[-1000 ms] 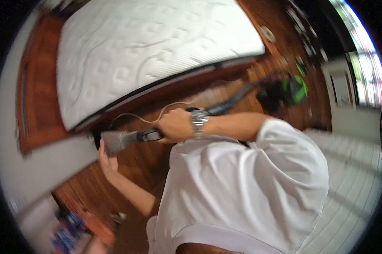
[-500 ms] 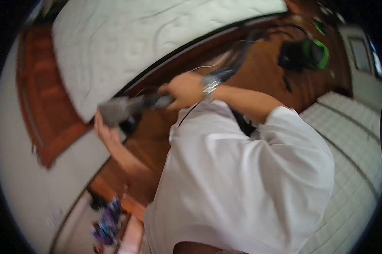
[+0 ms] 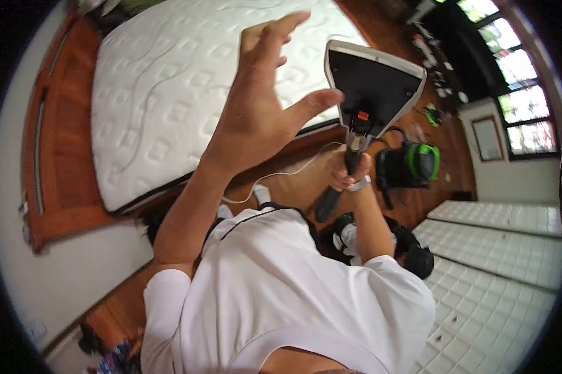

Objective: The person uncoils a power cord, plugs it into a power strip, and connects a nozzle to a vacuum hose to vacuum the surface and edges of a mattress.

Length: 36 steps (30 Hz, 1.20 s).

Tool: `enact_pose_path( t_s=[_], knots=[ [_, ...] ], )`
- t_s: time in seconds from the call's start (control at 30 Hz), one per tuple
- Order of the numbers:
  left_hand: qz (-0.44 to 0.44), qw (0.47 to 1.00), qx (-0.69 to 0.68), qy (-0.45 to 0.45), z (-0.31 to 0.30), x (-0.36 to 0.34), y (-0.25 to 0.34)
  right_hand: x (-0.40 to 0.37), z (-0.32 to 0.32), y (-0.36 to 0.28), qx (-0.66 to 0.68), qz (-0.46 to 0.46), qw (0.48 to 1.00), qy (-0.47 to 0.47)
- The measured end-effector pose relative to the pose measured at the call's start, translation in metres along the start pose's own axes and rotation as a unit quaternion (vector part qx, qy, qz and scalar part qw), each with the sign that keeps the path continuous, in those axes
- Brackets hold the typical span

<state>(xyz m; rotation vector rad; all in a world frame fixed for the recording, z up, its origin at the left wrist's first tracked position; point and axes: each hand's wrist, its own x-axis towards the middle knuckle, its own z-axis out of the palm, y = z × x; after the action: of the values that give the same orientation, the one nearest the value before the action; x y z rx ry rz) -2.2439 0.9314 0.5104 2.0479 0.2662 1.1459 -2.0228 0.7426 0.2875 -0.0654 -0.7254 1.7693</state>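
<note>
My right hand [image 3: 348, 171], with a metal watch on the wrist, wraps round the black handle of a vacuum nozzle [image 3: 376, 87]. The nozzle is tipped up, so its broad black face with a pale rim and a small red part shows. My left hand [image 3: 256, 109] is raised to the left of the nozzle, fingers apart and holding nothing. Its thumb tip overlaps the nozzle's left edge in this view. Behind both hands lies a white quilted mattress [image 3: 162, 93] on a wooden bed.
A black and green machine [image 3: 418, 162] stands on the wooden floor to the right. A pale cord [image 3: 281, 174] runs along the floor beside the bed. White tufted panels [image 3: 480, 268] are at lower right, a wooden headboard [image 3: 75, 143] at left, and a window [image 3: 518, 81] at upper right.
The nozzle has swung from the left up to the right and turned its face upward. My left hand has come away from the nozzle's head and is raised. The view has shifted too.
</note>
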Motion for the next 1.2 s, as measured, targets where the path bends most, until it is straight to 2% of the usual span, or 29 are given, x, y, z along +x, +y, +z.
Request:
enact_pose_path(
  t_s=[0.03, 0.07, 0.13, 0.17, 0.2, 0.33, 0.4, 0.73, 0.87, 0.93, 0.97, 1.0, 1.03, 1.07, 1.1, 1.13, 1.17, 1.2],
  knots=[
    [-0.010, 0.998, -0.061, -0.018, 0.011, 0.009, 0.003, 0.004, 0.011, 0.007, -0.040, -0.031, 0.999, -0.006],
    [0.033, 0.995, -0.093, -0.035, 0.021, 0.016, 0.002, 0.008, 0.019, 0.011, -0.079, -0.061, 0.995, -0.018],
    [-0.028, 0.965, -0.227, -0.128, 0.036, 0.018, 0.008, -0.001, 0.029, 0.018, -0.102, -0.098, 0.990, 0.004],
    [-0.009, 0.968, -0.228, -0.101, 0.046, 0.020, 0.012, -0.008, 0.032, 0.024, -0.100, -0.129, 0.986, 0.020],
    [-0.003, 0.963, -0.244, -0.115, 0.052, 0.031, 0.008, -0.005, 0.034, 0.023, -0.111, -0.143, 0.983, 0.034],
    [0.029, 0.975, -0.199, -0.096, 0.075, 0.045, 0.000, -0.011, 0.041, 0.031, -0.079, -0.167, 0.981, 0.064],
    [-0.004, 0.976, -0.183, -0.117, 0.080, 0.045, -0.006, -0.016, 0.034, 0.039, -0.060, -0.194, 0.977, 0.059],
    [0.004, 0.979, -0.164, -0.120, 0.091, 0.043, -0.015, -0.026, 0.033, 0.041, -0.043, -0.189, 0.978, 0.079],
    [-0.046, 0.972, -0.206, -0.101, 0.096, 0.038, -0.018, -0.023, 0.045, 0.035, -0.039, -0.183, 0.974, 0.129],
    [0.029, 0.988, -0.128, 0.078, 0.108, 0.028, -0.024, -0.017, 0.059, 0.030, -0.142, -0.161, 0.926, 0.310],
    [0.011, 0.988, -0.140, 0.068, 0.107, 0.033, -0.037, -0.012, 0.062, 0.028, -0.153, -0.154, 0.922, 0.320],
    [0.065, 0.982, -0.056, 0.165, 0.108, 0.046, -0.053, -0.001, 0.073, 0.030, -0.142, -0.151, 0.926, 0.315],
    [-0.075, 0.981, -0.137, 0.118, 0.094, 0.060, -0.069, 0.016, 0.085, 0.030, -0.230, -0.129, 0.877, 0.401],
    [-0.216, 0.950, -0.214, 0.069, 0.078, 0.067, -0.084, 0.030, 0.094, 0.032, -0.313, -0.105, 0.813, 0.480],
    [-0.238, 0.929, -0.275, 0.064, 0.070, 0.069, -0.098, 0.042, 0.098, 0.037, -0.301, -0.101, 0.796, 0.516],
    [-0.258, 0.904, -0.336, 0.059, 0.066, 0.071, -0.114, 0.056, 0.101, 0.040, -0.291, -0.102, 0.801, 0.513],
    [-0.302, 0.838, -0.437, 0.128, 0.070, 0.074, -0.136, 0.071, 0.104, 0.043, -0.358, -0.087, 0.751, 0.548],
    [-0.307, 0.841, -0.429, 0.124, 0.073, 0.061, -0.140, 0.083, 0.104, 0.048, -0.422, -0.072, 0.692, 0.581]
  ],
)
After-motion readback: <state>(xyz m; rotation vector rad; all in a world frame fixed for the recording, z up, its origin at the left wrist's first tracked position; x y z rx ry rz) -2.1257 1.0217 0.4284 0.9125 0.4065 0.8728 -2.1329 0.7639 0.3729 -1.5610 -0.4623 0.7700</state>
